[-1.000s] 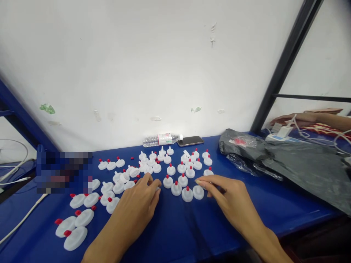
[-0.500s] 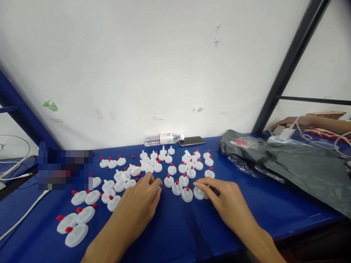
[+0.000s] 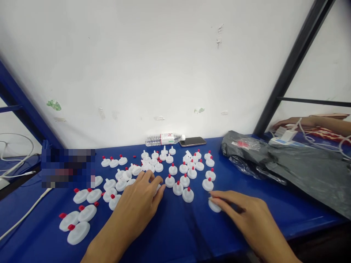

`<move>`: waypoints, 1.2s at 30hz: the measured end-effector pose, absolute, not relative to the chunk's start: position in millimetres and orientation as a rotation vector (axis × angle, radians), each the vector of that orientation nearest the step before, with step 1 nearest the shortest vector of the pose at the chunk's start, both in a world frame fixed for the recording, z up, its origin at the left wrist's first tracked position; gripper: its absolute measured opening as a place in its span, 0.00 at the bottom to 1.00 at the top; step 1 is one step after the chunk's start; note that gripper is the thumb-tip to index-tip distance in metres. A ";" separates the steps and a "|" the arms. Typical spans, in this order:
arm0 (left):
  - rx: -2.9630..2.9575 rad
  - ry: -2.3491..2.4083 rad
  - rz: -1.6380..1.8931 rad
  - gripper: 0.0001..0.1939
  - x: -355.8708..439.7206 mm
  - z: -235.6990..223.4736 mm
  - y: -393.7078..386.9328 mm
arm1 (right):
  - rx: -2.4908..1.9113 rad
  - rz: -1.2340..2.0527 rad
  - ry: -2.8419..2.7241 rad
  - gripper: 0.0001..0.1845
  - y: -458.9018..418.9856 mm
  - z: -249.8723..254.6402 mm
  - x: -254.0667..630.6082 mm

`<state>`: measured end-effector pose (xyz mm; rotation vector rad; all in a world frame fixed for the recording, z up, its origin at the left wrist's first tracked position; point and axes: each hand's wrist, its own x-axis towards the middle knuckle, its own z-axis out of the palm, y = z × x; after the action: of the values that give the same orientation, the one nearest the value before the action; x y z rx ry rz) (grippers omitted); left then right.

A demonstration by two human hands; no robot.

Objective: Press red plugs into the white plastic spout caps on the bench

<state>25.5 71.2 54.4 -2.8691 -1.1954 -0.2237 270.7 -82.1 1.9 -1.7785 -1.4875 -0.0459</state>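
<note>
My left hand (image 3: 144, 193) is closed with its fingers curled down around a white nozzle cap (image 3: 158, 188), mostly hidden by them. At the right, my right hand (image 3: 242, 212) pinches the top of another white nozzle cap (image 3: 214, 205) resting on the blue table; its tip is hidden by the fingertips. Just beyond those fingers stands a red-tipped nozzle cap (image 3: 207, 184). Several more red-tipped caps (image 3: 188, 195) are between my hands. White caps with bare spouts (image 3: 109, 184) cluster beyond and left of my left hand, with small loose red tips (image 3: 134, 156) among them.
A clear plastic bottle (image 3: 164, 139) and a phone (image 3: 193, 141) lie by the wall. Black plastic bags (image 3: 290, 168) cover the right side. Red-tipped caps (image 3: 78, 233) lie tilted at front left, near a white cable (image 3: 24, 215). Another person's arm (image 3: 326, 123) shows at far right.
My right hand has moved right and nearer to me. A red-tipped cap now stands uncovered just beyond it. My left hand has hardly moved.
</note>
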 end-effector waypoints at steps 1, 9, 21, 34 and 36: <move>-2.860 -1.199 -0.249 0.15 25.1 54.7 71.0 | -1.812 -0.083 -1.457 0.16 -85.5 1.6 279.0; -2.758 -1.173 -0.419 0.16 14.4 59.8 79.3 | -1.971 -0.153 -1.297 0.24 -68.9 4.2 322.1; -2.728 -1.099 -0.333 0.14 20.3 120.7 164.8 | -1.822 -0.321 -1.556 0.16 -27.6 68.7 315.1; -2.783 -1.299 -0.305 0.14 -22.1 114.8 193.1 | -1.711 -0.099 -2.169 0.17 81.6 96.1 309.6; -2.848 -1.302 -0.278 0.14 -24.6 116.7 192.7 | -1.709 -0.086 -2.176 0.17 77.8 92.5 313.0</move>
<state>-24.6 192.7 116.7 -2.8480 -1.3016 -0.2782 313.0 77.8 92.5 -1.7086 -2.1760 -0.0858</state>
